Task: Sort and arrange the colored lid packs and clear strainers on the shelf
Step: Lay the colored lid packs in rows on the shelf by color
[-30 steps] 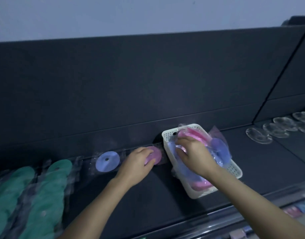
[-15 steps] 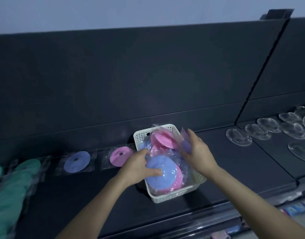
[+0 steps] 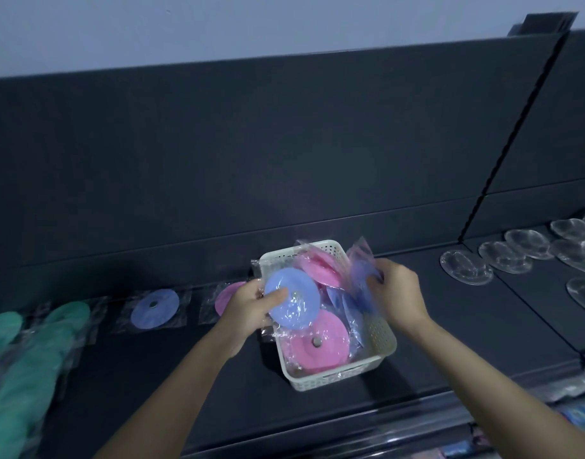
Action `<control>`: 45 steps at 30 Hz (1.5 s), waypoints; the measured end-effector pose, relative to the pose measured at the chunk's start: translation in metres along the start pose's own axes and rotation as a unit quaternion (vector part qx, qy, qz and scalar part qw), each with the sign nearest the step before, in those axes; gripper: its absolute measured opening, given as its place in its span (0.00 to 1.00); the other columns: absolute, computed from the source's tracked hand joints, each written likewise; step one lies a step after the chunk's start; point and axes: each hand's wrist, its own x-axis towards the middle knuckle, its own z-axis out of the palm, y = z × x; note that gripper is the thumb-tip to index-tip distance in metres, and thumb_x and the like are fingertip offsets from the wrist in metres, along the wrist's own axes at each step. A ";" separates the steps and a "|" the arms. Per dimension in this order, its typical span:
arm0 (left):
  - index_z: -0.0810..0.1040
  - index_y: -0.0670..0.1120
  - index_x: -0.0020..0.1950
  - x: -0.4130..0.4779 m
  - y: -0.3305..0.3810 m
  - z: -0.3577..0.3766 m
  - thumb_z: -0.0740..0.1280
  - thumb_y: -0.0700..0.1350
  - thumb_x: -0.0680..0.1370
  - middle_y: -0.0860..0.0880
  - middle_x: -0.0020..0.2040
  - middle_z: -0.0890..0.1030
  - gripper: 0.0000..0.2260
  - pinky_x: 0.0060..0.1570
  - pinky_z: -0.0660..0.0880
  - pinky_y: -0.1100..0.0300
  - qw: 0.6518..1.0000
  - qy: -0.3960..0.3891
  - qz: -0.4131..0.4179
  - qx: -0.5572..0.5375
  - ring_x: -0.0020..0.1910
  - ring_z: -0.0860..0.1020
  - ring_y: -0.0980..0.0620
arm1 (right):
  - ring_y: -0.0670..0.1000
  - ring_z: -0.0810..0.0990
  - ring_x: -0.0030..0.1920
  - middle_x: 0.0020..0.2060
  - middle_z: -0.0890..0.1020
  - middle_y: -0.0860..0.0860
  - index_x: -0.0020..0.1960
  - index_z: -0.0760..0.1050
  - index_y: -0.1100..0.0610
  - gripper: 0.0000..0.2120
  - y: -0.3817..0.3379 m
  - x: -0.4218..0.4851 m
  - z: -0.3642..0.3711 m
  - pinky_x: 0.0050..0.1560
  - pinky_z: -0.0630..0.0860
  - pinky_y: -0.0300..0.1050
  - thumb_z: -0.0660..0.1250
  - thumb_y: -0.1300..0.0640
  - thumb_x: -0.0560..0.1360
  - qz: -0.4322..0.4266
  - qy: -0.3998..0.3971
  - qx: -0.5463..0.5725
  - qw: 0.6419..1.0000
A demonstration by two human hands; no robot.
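At centre frame our left hand (image 3: 248, 308) grips a blue pack (image 3: 292, 301) by its edge, thumb on its face, over the white basket (image 3: 380, 339). Our right hand (image 3: 397, 293) pinches a second blue pack (image 3: 360, 279) upright at the basket's right rim. Pink packs (image 3: 317, 342) lie inside. On the shelf (image 3: 450, 326), left of the basket, lie a lone pink pack (image 3: 226, 294), a lone blue pack (image 3: 155, 308), then green packs (image 3: 26, 359) at lower left. Clear strainers (image 3: 466, 266) sit at right.

In our left hand (image 3: 248, 306) the blue lid (image 3: 292, 301) looks smooth and matt under crinkled, glossy film (image 3: 296, 311), like the pack (image 3: 362, 279) in our right hand (image 3: 397, 293). Below both grips we see a perforated matt plastic basket (image 3: 382, 339) on a matt shelf (image 3: 466, 326); right of them, glossy clear strainers (image 3: 466, 268).
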 end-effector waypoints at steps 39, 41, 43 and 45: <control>0.78 0.45 0.55 0.004 0.000 -0.012 0.75 0.46 0.62 0.45 0.50 0.84 0.22 0.48 0.78 0.52 0.990 0.072 0.028 -0.120 0.51 0.82 0.44 | 0.51 0.75 0.49 0.52 0.78 0.52 0.57 0.76 0.56 0.12 -0.022 -0.018 0.012 0.43 0.64 0.39 0.66 0.56 0.74 0.020 -0.031 -0.040 0.998; 0.78 0.46 0.53 0.005 -0.005 -0.014 0.76 0.49 0.60 0.46 0.49 0.84 0.23 0.52 0.77 0.49 0.989 0.086 0.021 -0.117 0.51 0.82 0.44 | 0.52 0.77 0.49 0.54 0.79 0.55 0.61 0.74 0.58 0.17 -0.011 -0.020 0.010 0.43 0.65 0.39 0.66 0.53 0.74 0.032 -0.078 -0.102 0.991; 0.79 0.47 0.51 0.006 -0.007 -0.014 0.76 0.50 0.59 0.46 0.49 0.84 0.22 0.56 0.76 0.46 0.989 0.093 0.020 -0.117 0.52 0.82 0.44 | 0.50 0.77 0.44 0.48 0.81 0.53 0.57 0.75 0.59 0.18 -0.010 -0.026 0.012 0.39 0.67 0.39 0.67 0.47 0.74 0.060 -0.128 -0.096 0.985; 0.79 0.47 0.51 0.007 -0.008 -0.012 0.76 0.50 0.60 0.46 0.49 0.84 0.21 0.58 0.75 0.45 0.988 0.096 0.019 -0.120 0.52 0.81 0.43 | 0.47 0.74 0.34 0.35 0.77 0.49 0.43 0.73 0.57 0.16 -0.012 -0.031 0.018 0.30 0.64 0.38 0.67 0.43 0.73 0.074 -0.138 -0.097 0.983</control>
